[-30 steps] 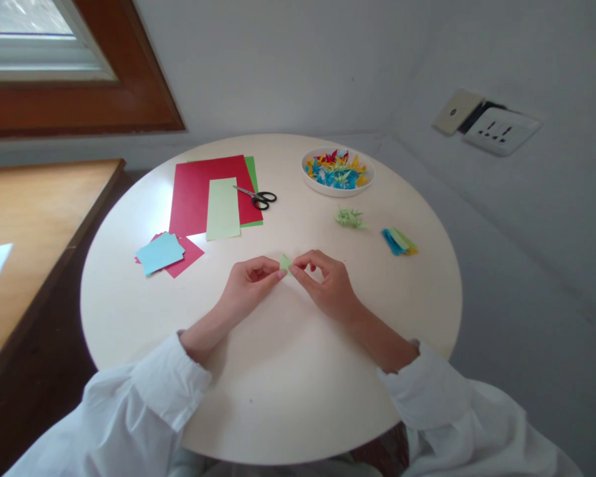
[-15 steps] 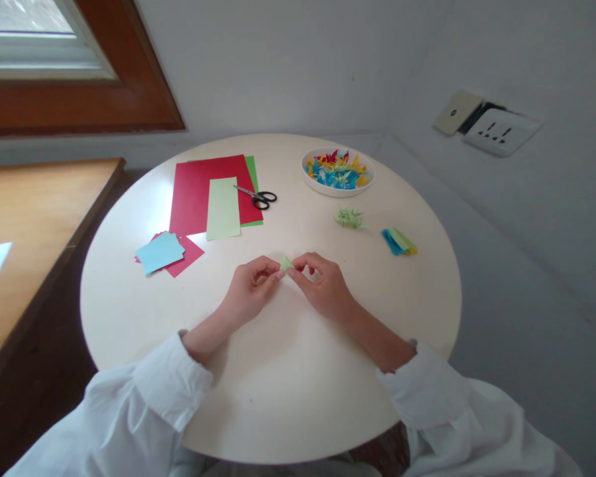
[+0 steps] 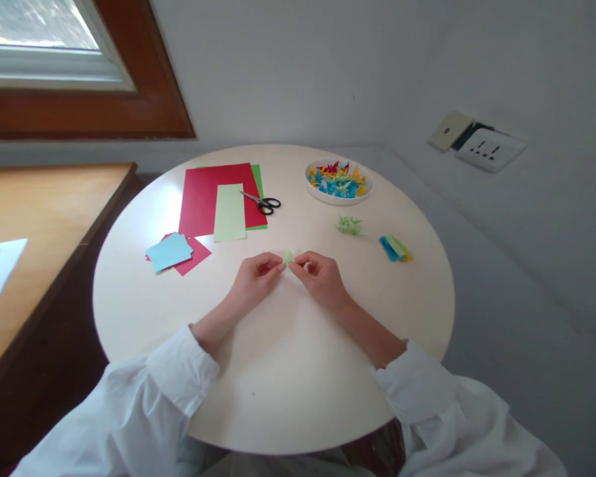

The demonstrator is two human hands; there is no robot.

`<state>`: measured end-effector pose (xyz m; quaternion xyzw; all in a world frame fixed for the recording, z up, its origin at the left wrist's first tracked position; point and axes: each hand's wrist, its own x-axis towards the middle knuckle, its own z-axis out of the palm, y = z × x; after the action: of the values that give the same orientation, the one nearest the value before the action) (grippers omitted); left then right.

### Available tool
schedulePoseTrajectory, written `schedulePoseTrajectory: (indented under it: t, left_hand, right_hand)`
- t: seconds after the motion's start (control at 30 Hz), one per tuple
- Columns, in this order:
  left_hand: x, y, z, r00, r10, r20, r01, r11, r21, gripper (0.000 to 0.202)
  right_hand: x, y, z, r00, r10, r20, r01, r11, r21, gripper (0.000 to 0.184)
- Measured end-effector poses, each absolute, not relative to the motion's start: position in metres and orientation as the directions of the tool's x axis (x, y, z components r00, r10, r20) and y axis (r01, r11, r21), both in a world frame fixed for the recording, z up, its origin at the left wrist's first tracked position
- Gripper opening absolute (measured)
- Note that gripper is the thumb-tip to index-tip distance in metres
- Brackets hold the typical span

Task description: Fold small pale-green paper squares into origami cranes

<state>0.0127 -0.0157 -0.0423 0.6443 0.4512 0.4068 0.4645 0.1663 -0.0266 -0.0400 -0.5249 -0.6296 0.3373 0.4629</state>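
Paper piece [image 3: 289, 257], pale green, peaked | left hand [image 3: 256, 275]: fingertips pinching its left edge | right hand [image 3: 322, 275]: fingertips pinching its right edge | white desk [image 3: 288, 377] beneath | scissors [image 3: 261, 201] farther back

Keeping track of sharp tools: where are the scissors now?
In the head view, the scissors lie left of the white dish, tips on the pale green strip.

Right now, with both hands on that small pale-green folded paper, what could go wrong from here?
The small pale-green folded paper is pinched between left hand and right hand; an uneven pull might tear it.

The black-handled metal scissors overlap the pale-green paper rectangle; a bump could shift both.

The loose pale-green folded-paper heap sits outside the white oval dish, so a sleeve might scatter it.
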Motion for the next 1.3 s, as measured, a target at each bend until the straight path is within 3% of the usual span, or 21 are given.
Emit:
schedulePoseTrajectory:
  t: [0.17, 0.47, 1.0, 1.3]
  left_hand:
    - [0.016, -0.012, -0.047, 0.286, 0.944, 0.165, 0.229, -0.235, 0.945, 0.016]
    - [0.024, 0.004, -0.053, 0.165, 0.982, 0.092, 0.049, -0.101, 0.994, 0.025]
    - [0.023, 0.043, -0.047, 0.149, 0.988, -0.045, -0.127, 0.065, 0.990, 0.028]
    - [0.020, 0.039, -0.046, 0.205, 0.978, -0.026, -0.043, 0.035, 0.998, 0.024]
  right_hand:
    - [0.165, -0.019, -0.043, 0.018, 0.975, 0.219, 0.296, 0.204, -0.933, 0.016]
    - [0.155, -0.001, -0.048, 0.167, 0.966, 0.196, 0.094, 0.182, -0.979, 0.021]
    - [0.166, 0.041, -0.051, 0.058, 0.984, 0.166, 0.121, 0.159, -0.980, 0.025]
    - [0.164, 0.032, -0.044, -0.059, 0.991, 0.119, 0.229, 0.130, -0.965, 0.027]
